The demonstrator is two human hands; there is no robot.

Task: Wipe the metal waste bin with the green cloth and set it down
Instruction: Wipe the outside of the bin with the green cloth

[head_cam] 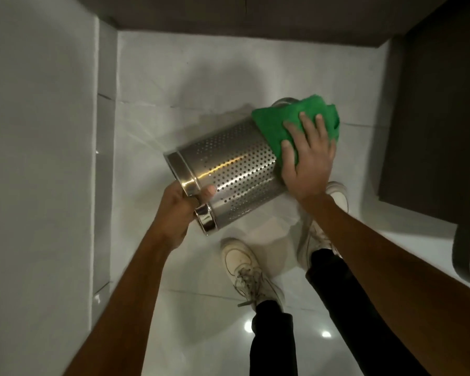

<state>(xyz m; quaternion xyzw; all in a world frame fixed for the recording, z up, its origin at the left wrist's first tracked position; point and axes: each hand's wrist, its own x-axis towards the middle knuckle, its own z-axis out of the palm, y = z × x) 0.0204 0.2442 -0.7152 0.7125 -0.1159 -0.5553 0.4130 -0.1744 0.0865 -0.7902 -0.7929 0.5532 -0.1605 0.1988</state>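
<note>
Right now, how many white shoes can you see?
2. One white shoe is on the shiny floor below the metal bin; the other white shoe is partly hidden under the right forearm.

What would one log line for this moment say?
left hand: grips metal bin rim | right hand: presses green cloth on bin | bin: tilted, off floor

No readable text, labels, brands or numbers anywhere in view. The metal waste bin (228, 169) shows only its perforation pattern, the green cloth (296, 123) is plain, and the white shoes (244, 264) carry no legible marking.
</note>
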